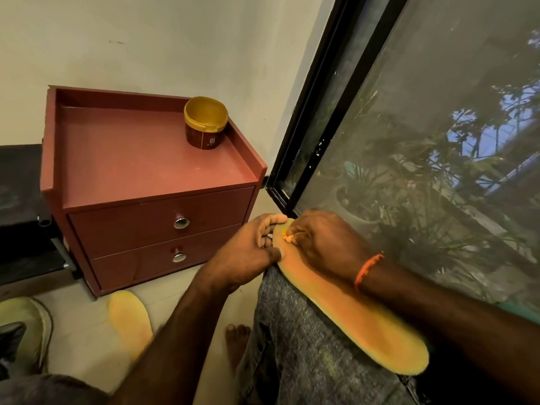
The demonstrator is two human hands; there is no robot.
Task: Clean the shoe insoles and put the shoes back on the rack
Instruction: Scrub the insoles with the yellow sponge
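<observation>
One long orange foam insole (344, 302) lies across the knee; the left hand (245, 258) pinches its edge, the right hand (324, 244) pinches a small wad, scrubbing. A second yellow foam insole (128, 320) waits on the floor; re-racking looks far off.

Pale tiled floor (87, 340) across the lower left of the frame. Directly on it: a red two-drawer cabinet (152, 206) at left centre, backed against the wall; a yellow insole (128, 320) lying flat at lower left, just below the cabinet's front corner; a pale green shoe (27, 331) at the far lower left edge, partly cut off; a bare foot (236, 340) at bottom centre, toes toward the cabinet. On the cabinet's rimmed top, in its far right corner, an open jar (205, 122) with yellow rim, standing upright. At left edge, a dark rack (23, 217) touching the cabinet's side.
</observation>
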